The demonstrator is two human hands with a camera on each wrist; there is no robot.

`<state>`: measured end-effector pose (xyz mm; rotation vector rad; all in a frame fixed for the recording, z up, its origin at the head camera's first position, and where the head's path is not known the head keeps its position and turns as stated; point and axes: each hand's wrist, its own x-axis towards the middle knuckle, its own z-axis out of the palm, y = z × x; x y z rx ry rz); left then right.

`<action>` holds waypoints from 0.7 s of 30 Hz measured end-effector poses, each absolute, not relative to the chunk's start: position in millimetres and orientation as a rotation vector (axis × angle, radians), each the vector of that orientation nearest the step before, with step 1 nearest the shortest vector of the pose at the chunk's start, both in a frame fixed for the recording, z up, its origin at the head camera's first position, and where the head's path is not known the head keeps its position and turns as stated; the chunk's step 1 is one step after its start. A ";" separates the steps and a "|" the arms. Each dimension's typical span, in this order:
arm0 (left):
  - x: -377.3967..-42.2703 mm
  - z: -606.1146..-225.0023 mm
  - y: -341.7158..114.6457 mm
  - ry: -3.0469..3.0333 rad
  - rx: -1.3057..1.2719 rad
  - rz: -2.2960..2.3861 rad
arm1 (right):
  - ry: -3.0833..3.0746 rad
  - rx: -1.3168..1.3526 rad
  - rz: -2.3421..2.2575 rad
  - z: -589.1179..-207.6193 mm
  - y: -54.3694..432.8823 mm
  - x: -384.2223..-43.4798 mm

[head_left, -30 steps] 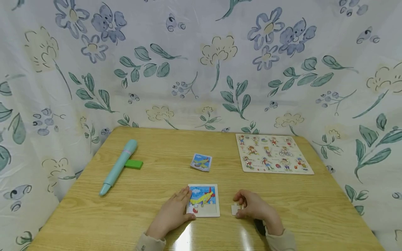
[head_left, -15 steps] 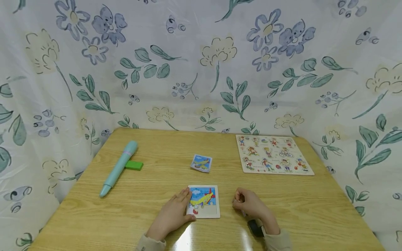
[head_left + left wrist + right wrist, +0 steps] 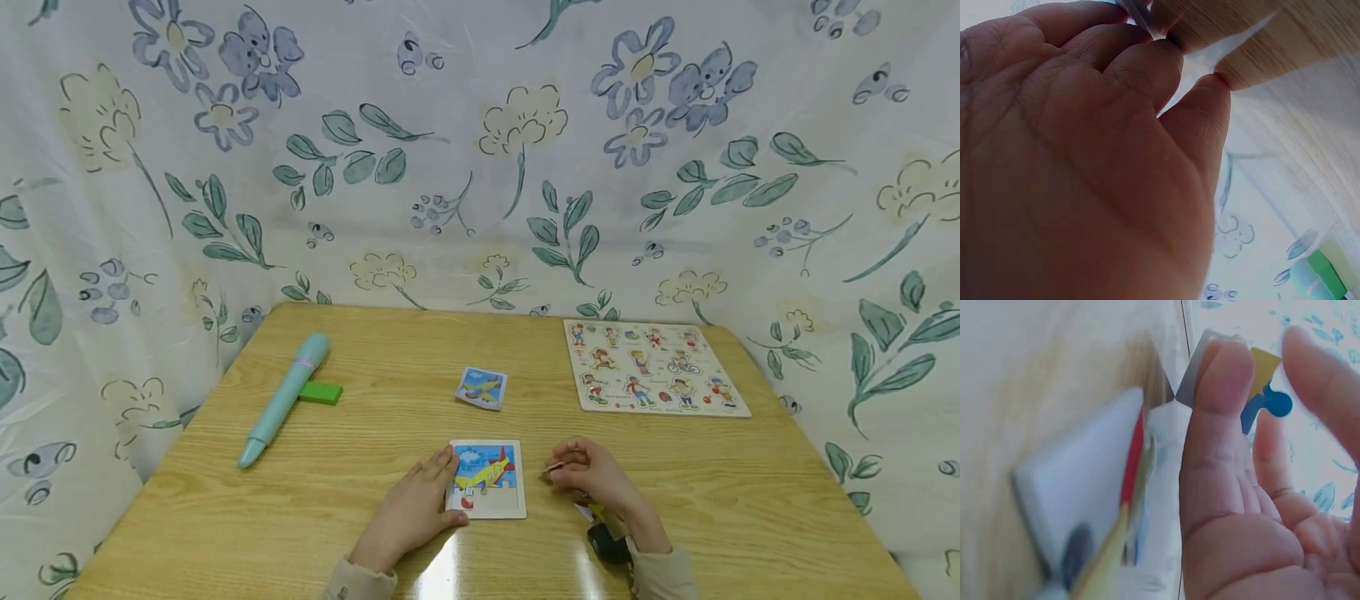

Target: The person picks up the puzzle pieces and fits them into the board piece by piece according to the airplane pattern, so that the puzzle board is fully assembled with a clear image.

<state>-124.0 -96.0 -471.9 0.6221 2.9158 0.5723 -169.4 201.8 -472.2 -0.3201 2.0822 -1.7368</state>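
My left hand (image 3: 418,504) rests along the left edge of a square jigsaw puzzle tray (image 3: 498,502), thumb at its lower corner and fingers on the upper side. The tray shows a yellow airplane on blue sky, with a bare cream area at the bottom. To its right, my right hand (image 3: 592,479) pinches a thin puzzle piece (image 3: 552,469); the right wrist view shows yellow and a rounded blue knob (image 3: 1279,403) on it. Beneath that hand, a blurred pale-backed piece (image 3: 1079,478) with red and yellow on its other side stands tilted.
Behind the tray lies a small airplane picture card (image 3: 481,388). A board with cartoon children (image 3: 656,367) is at the back right. At left, a teal pen-shaped object (image 3: 285,400) lies against a green block (image 3: 321,393). A floral curtain (image 3: 480,208) surrounds the wooden table.
My right hand has picked the white-backed piece up from the table, turned it and moved it slightly forward and left. My left hand stays on the tray.
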 end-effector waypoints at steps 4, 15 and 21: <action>-124.9 -472.7 -97.1 2.919 0.618 0.568 | 2.073 -0.268 -1.760 -471.3 195.4 -170.6; -125.3 -474.2 -97.3 2.910 0.612 0.554 | 2.132 -0.346 -1.665 -475.8 168.4 -179.3; -125.1 -472.5 -97.3 2.915 0.616 0.563 | 2.116 -0.421 -1.578 -474.5 153.7 -175.9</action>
